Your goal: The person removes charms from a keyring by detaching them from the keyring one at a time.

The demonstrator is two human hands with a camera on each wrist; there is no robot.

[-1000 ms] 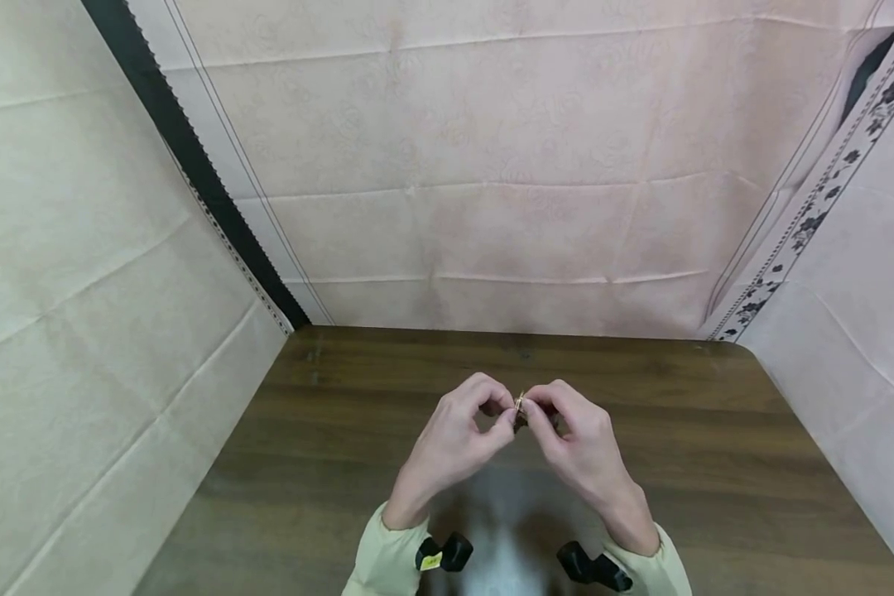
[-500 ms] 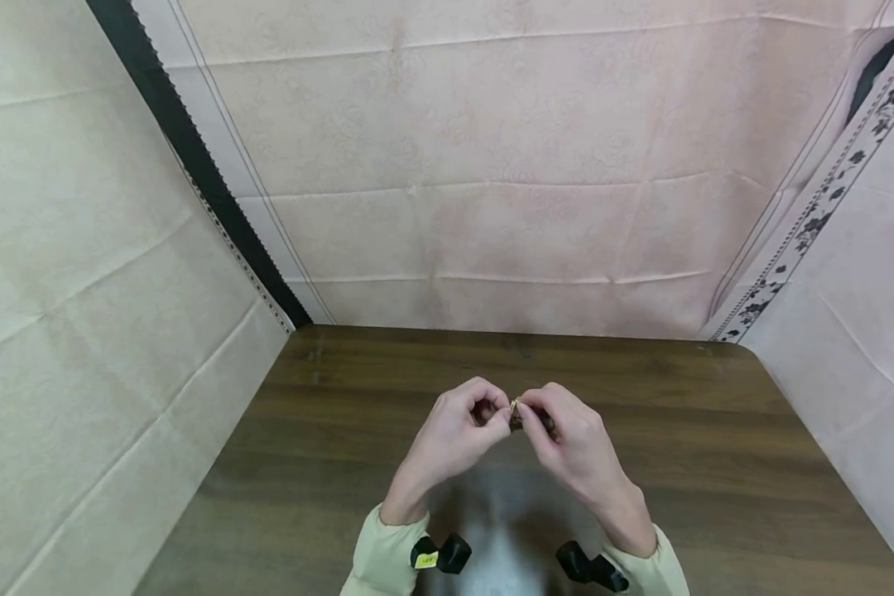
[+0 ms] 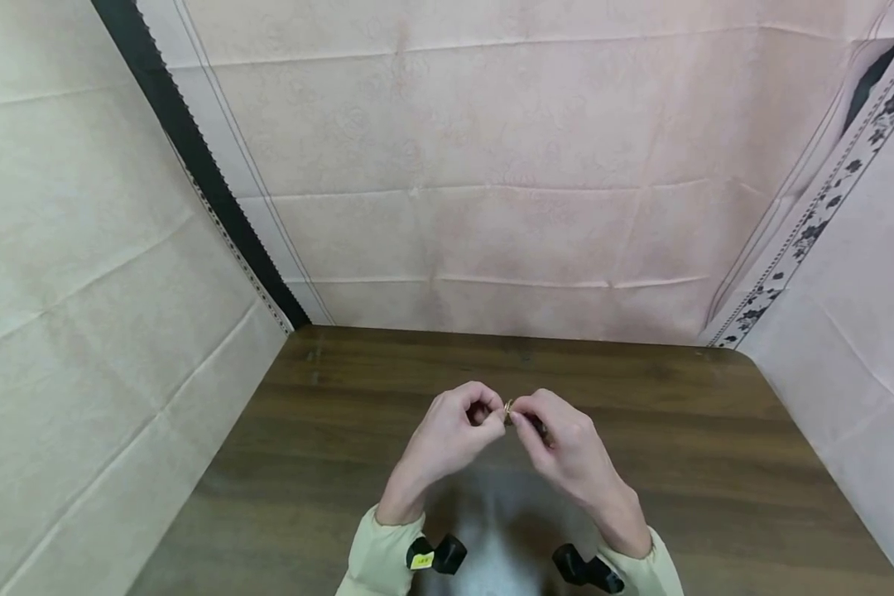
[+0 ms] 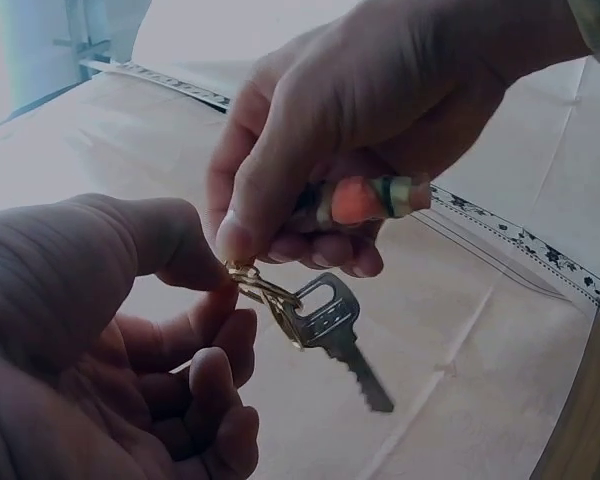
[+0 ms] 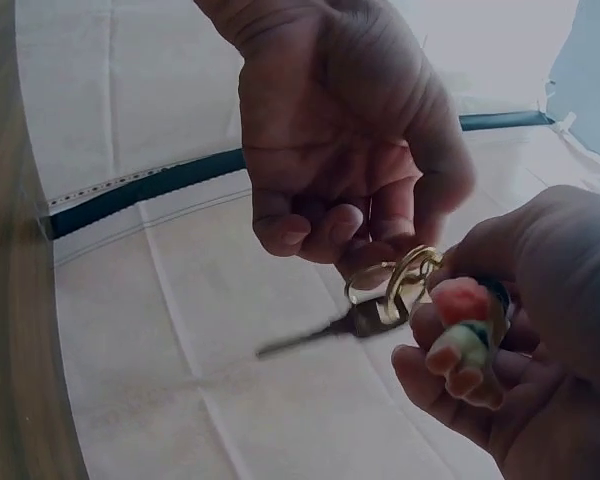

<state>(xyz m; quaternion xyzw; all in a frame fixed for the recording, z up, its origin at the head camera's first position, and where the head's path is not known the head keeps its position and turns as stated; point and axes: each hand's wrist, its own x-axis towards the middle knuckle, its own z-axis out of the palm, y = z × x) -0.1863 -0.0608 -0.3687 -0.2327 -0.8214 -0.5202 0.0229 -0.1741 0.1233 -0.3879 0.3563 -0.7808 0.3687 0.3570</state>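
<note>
Above the dark brown wood-grain table [image 3: 715, 463], a gold key ring [image 5: 405, 275] carried a silver key [image 4: 332, 325] and an orange, white and green charm [image 5: 460, 325]; pale green sleeves [image 3: 376, 563].

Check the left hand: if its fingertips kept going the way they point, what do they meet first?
Probably the right hand. The left hand pinches the gold key ring with fingertips aimed right at it, the silver key hanging just below. Depth is unclear.

A dark wooden table [image 3: 715, 463] is seen below, and it is backed by a creased pink cloth [image 3: 492, 165]; a pale cloth [image 3: 82, 248] is hung at the left.
</note>
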